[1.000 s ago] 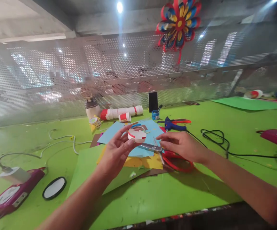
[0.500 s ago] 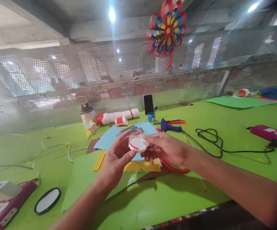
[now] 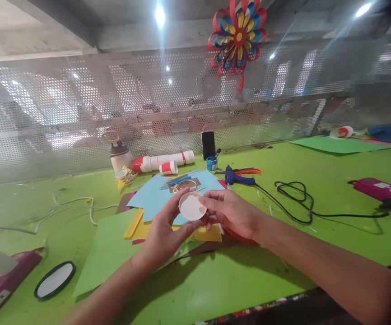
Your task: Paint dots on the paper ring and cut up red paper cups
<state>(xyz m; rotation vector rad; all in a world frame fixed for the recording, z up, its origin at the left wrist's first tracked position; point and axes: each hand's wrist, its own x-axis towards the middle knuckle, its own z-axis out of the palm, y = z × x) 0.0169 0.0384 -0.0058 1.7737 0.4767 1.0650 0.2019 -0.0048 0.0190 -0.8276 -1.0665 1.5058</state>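
Note:
A shallow white round piece with a low rim, seemingly the cut-off bottom of a paper cup [image 3: 192, 206], is held up between both hands, its flat face tilted toward me. My left hand [image 3: 163, 230] is closed round its left and lower edge. On the other side, my right hand [image 3: 234, 212] pinches the rim between thumb and fingers, some of which are hidden. Beneath the hands lie light blue paper [image 3: 151, 192], yellow strips [image 3: 141, 230] and a green sheet [image 3: 104, 253].
A blue hot glue gun [image 3: 238, 177] lies to the right, its black cord [image 3: 293, 212] coiled loosely. Farther back are a paper cup [image 3: 168, 168], stacked cups [image 3: 163, 161] and a blue paint jar [image 3: 212, 163]. A black-rimmed oval [image 3: 55, 280] and a power strip [image 3: 11, 282] are at left.
The cup bottom has been turned, so its flat face shows more and the red stripe on its rim is out of sight. Both hands still hold it. The view has shifted slightly.

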